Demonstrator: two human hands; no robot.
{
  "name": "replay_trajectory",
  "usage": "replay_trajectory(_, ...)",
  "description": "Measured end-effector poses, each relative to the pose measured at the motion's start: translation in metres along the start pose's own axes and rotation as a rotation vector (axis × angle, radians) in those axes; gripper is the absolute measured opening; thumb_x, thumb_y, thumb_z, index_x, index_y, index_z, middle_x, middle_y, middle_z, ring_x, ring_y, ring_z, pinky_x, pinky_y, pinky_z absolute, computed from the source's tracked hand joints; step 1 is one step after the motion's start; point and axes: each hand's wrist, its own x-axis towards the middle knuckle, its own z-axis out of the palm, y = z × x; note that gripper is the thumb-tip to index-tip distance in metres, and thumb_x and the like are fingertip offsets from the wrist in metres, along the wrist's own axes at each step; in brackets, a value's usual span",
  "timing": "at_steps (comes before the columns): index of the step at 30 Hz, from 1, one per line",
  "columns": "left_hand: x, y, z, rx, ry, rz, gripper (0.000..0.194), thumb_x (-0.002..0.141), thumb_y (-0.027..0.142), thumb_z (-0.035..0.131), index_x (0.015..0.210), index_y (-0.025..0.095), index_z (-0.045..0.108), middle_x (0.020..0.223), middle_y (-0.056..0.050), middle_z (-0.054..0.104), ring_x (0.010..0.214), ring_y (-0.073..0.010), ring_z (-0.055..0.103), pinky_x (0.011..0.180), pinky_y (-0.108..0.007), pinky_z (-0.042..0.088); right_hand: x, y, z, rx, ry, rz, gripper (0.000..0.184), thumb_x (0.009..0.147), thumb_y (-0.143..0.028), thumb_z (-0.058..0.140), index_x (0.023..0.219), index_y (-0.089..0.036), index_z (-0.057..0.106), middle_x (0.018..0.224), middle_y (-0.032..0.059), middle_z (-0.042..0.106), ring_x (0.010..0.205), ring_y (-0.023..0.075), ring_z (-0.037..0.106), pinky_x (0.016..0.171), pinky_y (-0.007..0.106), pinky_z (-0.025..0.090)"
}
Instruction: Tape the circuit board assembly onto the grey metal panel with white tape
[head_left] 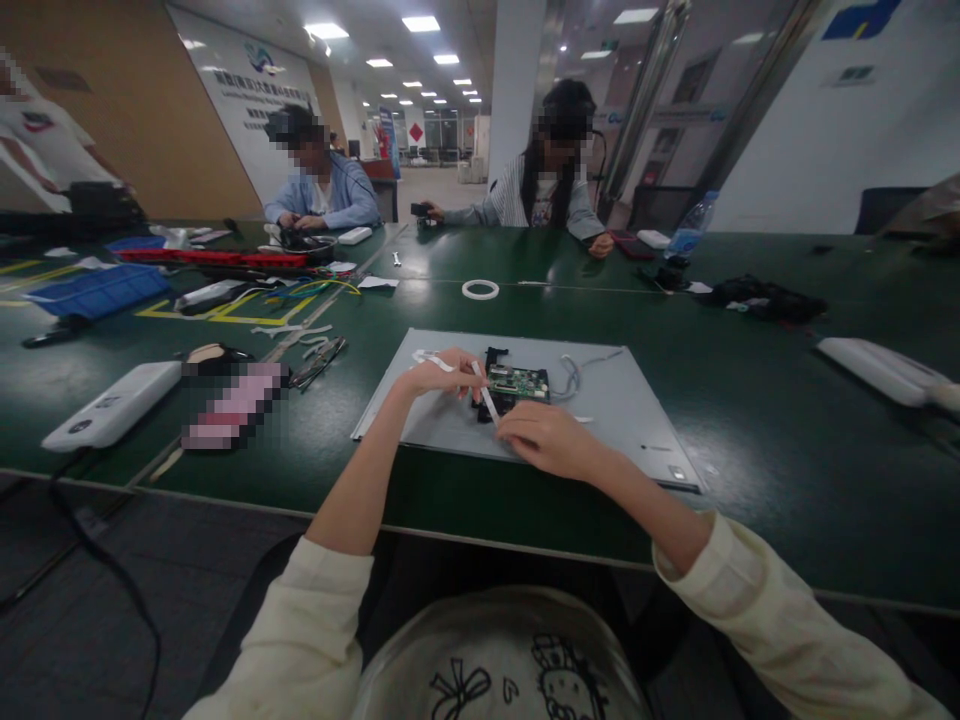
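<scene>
A narrow white strip (486,394) is stretched between my two hands. My left hand (442,374) pinches its upper end, and the closed fingers of my right hand (551,438) grip its lower end. Whether it is tape or a flat cable, I cannot tell. Just behind the strip, a green circuit board (521,379) with black parts around it sits on a flat grey panel (637,415). Another white band (433,360) shows by the back of my left hand. A grey cable (574,375) curls over the panel to the right of the board.
Beyond the panel lies a white ring (480,289). At left are a white power bank (112,405), a pixelated pink object (236,405), glasses (319,362) and a blue tray (97,290). Another white device (885,370) is at right. Two people sit across the table.
</scene>
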Motion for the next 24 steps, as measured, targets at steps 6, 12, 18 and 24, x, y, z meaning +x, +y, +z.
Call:
replay_trajectory(6,0.003,-0.002,0.001,-0.038,-0.041,0.019,0.029,0.072,0.040,0.066,0.073,0.012,0.061,0.058,-0.003,0.064,0.045,-0.0075,0.050,0.043,-0.018,0.036,0.001,0.001,0.002,-0.041,-0.009,-0.018,0.021,0.084,-0.011,0.046,0.094,-0.016,0.064,0.096,0.0084,0.064,0.091,0.0174,0.057,0.081,0.033,0.047)
replay_trajectory(12,0.000,0.007,0.000,-0.101,-0.009,0.039,0.032,0.071,0.043,0.066,0.073,0.011,0.060,0.060,-0.003,0.062,0.043,-0.0041,0.040,0.041,-0.018,0.027,0.002,-0.001,-0.002,0.012,0.184,-0.003,0.021,0.084,-0.012,0.046,0.093,-0.018,0.064,0.094,0.0078,0.066,0.088,0.0170,0.058,0.080,0.033,0.048)
replay_trajectory(18,-0.001,0.006,0.000,-0.094,-0.005,0.049,0.031,0.071,0.042,0.065,0.072,0.011,0.061,0.056,-0.001,0.058,0.043,-0.0042,0.038,0.041,-0.018,0.025,0.003,-0.002,-0.002,0.089,0.232,0.031,0.020,0.083,-0.012,0.047,0.091,-0.018,0.064,0.091,0.0063,0.066,0.086,0.0164,0.059,0.080,0.034,0.048)
replay_trajectory(24,0.003,-0.004,0.000,-0.020,-0.015,0.045,0.028,0.071,0.039,0.065,0.071,0.011,0.062,0.055,-0.001,0.060,0.043,-0.0055,0.043,0.042,-0.018,0.029,0.001,0.000,0.002,0.023,0.007,0.022,0.018,0.081,-0.010,0.049,0.090,-0.016,0.064,0.093,0.0067,0.064,0.087,0.0169,0.057,0.079,0.033,0.047)
